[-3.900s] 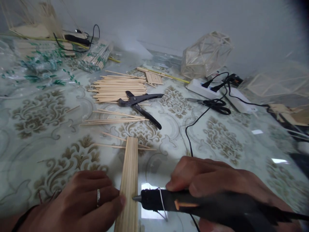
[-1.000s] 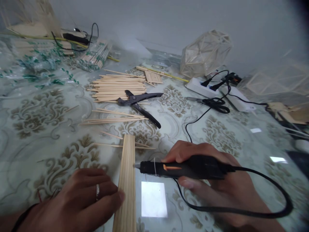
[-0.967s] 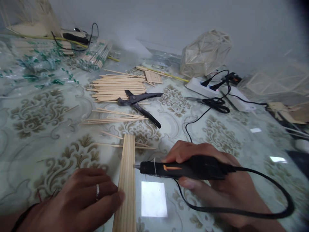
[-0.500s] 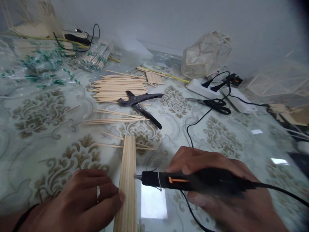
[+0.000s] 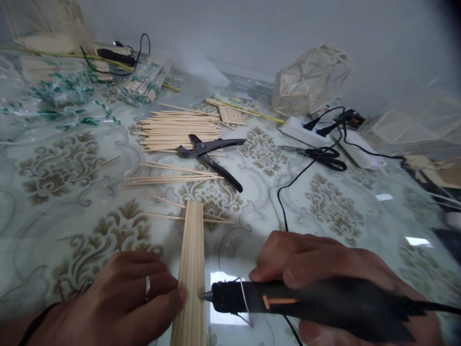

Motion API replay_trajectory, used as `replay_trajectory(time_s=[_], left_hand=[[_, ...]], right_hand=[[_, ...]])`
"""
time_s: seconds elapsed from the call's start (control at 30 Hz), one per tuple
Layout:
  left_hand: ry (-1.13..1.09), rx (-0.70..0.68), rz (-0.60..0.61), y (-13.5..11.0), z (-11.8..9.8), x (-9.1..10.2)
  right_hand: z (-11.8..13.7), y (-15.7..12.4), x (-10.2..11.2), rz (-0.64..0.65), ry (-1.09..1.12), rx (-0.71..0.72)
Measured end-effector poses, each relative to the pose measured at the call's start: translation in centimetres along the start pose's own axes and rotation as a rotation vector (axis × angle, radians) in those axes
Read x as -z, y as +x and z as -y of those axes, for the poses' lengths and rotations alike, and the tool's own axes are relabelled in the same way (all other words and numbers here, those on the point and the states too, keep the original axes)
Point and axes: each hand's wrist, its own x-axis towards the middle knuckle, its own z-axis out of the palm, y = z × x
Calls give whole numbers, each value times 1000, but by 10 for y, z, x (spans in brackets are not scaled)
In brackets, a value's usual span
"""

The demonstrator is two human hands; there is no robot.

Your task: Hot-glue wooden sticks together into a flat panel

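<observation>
A long, flat strip of pale wooden sticks [image 5: 192, 250] lies lengthwise in front of me, with lines running along it. My left hand [image 5: 137, 298], a ring on one finger, grips its left edge with the thumb on top and the fingers curled beside it. In my right hand [image 5: 324, 269] is a black glue gun [image 5: 266, 298] with an orange switch and a thin wire stand. Its metal nozzle touches or nearly touches the strip's right edge. The strip's near end runs out of view.
Beyond the strip are loose sticks [image 5: 173, 180], black cutters [image 5: 216, 146] and a stick pile [image 5: 180, 127]. Scissors [image 5: 324, 156], a power strip [image 5: 302, 130] and a stick-frame model [image 5: 311, 81] stand right. Bagged sticks [image 5: 144, 84] lie back left. A black cord [image 5: 283, 202] crosses the table.
My right hand has drawn the glue gun toward me, its nozzle sliding down along the strip's right edge. My left hand and the strip stay almost where they were.
</observation>
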Motion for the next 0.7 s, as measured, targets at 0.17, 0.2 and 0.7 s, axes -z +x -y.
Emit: replay_trajectory(time_s=[0.17, 0.2, 0.7], left_hand=[[-46, -4, 7, 7, -2, 1], [-53, -20, 4, 9, -2, 1], [-30, -10, -34, 20, 0, 4]], right_hand=[[4, 0, -3, -5, -8, 4], [4, 0, -2, 13, -5, -1], [-6, -20, 8, 84, 79, -6]])
